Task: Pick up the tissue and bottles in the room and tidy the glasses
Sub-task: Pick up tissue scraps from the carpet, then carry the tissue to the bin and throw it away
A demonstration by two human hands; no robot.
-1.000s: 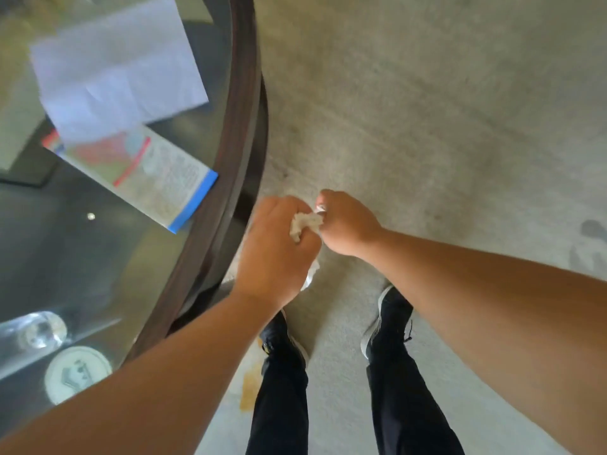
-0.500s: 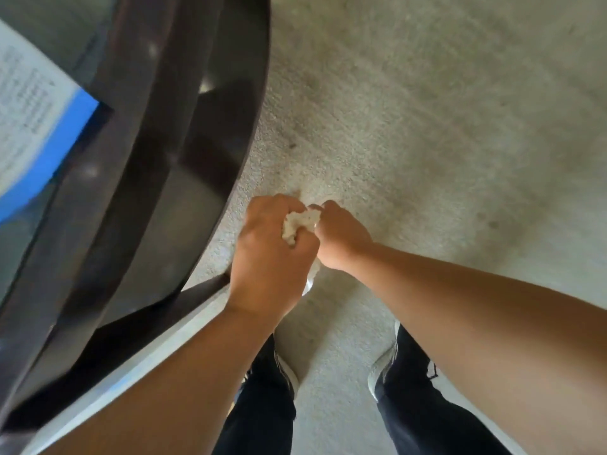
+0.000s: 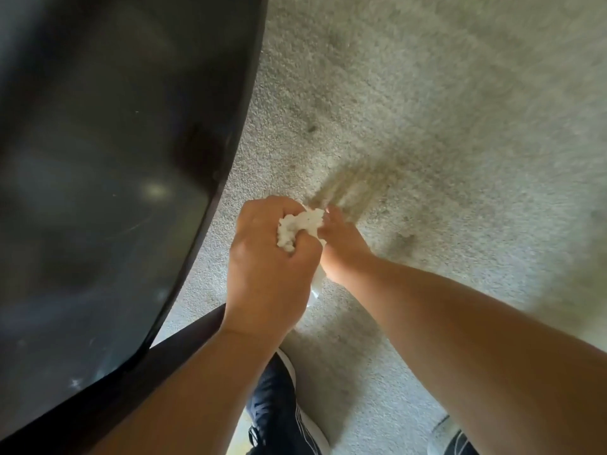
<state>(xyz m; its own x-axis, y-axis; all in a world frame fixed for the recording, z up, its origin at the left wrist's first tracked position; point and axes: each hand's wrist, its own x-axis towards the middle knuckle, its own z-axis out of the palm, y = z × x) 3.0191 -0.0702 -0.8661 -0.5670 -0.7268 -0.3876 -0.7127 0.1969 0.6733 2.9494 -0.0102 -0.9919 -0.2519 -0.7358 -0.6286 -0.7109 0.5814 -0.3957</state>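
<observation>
The bench (image 3: pixel 124 178) now fills the frame's left; left hand (image 3: pixel 266 270) grips wadded tissue (image 3: pixel 297 229), right hand (image 3: pixel 341 244) pinching it. Tissue step; next, bottles.

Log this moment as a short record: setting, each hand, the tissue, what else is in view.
setting: standing on pale carpet beside a dark round table
left hand: fist closed on the tissue
right hand: touching the tissue from the other side; fingers blurred
tissue: white, crumpled, held above the floor, between both hands
other: dark shoes with white soles below; marks on the carpet
</observation>
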